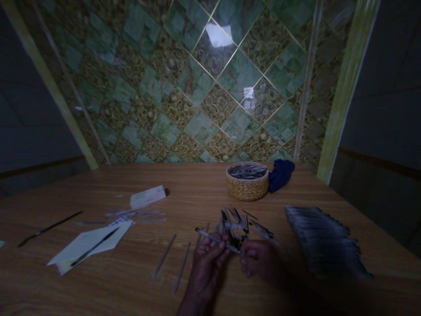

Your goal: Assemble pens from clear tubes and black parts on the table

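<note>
My left hand [208, 260] pinches a slim pen [210, 236] with a pale barrel and a dark end; it slants down to the right. The pen's lower tip reaches the fingers of my right hand [258, 258], which are curled closed. Whether they hold the tip or some small piece is too dark to tell. Just beyond both hands lies a loose pile of pens and dark caps [235, 224]. Several grey pen-like sticks lie left of my left hand, among them one stick [164, 256] set apart. Right of my right hand stretches a row of dark-capped pens [325, 241] laid side by side.
A woven basket [247, 188] full of pens or sticks stands at the back, with a dark blue cloth [281, 174] beside it. To the left are a white box [148, 196], thin clear strips [144, 215], folded paper [82, 243] with a dark pen on it, and a black rod [51, 228].
</note>
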Demonstrator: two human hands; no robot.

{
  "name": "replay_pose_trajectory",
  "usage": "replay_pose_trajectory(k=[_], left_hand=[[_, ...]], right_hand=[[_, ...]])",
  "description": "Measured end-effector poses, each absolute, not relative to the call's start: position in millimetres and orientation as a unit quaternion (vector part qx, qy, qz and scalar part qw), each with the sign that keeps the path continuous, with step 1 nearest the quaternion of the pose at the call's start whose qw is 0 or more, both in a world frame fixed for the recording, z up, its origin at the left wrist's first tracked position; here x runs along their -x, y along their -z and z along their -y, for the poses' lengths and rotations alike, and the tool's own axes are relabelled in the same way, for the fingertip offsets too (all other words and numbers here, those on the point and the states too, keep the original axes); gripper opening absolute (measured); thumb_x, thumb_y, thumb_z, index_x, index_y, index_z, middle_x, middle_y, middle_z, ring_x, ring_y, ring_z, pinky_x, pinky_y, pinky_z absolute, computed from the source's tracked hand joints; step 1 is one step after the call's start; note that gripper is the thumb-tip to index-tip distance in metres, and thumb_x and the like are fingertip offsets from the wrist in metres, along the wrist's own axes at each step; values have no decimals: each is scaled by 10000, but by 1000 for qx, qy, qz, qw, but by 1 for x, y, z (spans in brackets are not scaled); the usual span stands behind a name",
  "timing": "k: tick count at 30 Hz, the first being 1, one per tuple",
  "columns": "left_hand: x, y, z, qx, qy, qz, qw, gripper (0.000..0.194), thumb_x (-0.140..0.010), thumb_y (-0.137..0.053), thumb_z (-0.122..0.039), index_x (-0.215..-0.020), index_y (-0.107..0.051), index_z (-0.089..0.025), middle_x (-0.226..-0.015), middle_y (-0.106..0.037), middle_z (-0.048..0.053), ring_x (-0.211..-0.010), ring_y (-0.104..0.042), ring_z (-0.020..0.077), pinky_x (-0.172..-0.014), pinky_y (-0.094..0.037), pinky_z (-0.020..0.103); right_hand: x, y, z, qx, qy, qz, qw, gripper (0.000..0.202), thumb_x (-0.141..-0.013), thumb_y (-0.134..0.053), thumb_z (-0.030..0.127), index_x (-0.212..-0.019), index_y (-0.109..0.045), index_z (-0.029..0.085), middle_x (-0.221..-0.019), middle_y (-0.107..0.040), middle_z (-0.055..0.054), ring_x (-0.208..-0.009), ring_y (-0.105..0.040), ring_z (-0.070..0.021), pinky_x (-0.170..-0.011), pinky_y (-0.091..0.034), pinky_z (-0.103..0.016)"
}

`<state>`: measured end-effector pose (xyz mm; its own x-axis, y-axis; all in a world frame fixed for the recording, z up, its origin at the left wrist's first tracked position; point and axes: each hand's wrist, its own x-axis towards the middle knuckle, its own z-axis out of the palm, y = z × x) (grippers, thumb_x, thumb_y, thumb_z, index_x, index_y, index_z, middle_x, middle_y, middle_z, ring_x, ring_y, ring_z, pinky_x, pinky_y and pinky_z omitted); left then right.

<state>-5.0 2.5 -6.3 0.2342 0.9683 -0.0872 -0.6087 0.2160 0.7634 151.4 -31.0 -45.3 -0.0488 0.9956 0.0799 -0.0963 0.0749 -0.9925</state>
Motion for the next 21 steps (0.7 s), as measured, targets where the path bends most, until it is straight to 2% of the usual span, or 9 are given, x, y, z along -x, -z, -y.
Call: replay_pose_trajectory(k=[11, 17, 21], left_hand=[[-1, -2, 6, -392, -540, -306, 678, 264, -544, -802, -110, -756, -646, -134, -753, -693, 52, -647, -622, 147, -591, -501, 242], [-1, 1, 6, -467, -520, -339, 630, 255, -528, -812, -167, -746, -681, -145, -734, -693, 46, -682, -610, 166, -628, -472, 250], [-1, 6, 2, -542, -479, -343, 599, 186, -556, -795, -192, -699, -688, -140, -662, -655, 26, -620, -569, 147, -581, -428, 226]], right_hand=[[-151, 45, 35, 467, -501, 545, 484, 119, -624, -578, 254, -674, -614, 153, -499, -555, 32, -419, -482, -96, -415, -394, -213], [-150, 42, 38, 504, -467, 571, 449, 121, -657, -561, 258, -677, -615, 152, -469, -493, 49, -394, -424, -85, -394, -328, -200], [-152, 45, 39, 514, -397, 616, 445, 107, -685, -542, 220, -657, -620, 153, -469, -414, 59, -422, -362, -72, -411, -238, -199]])
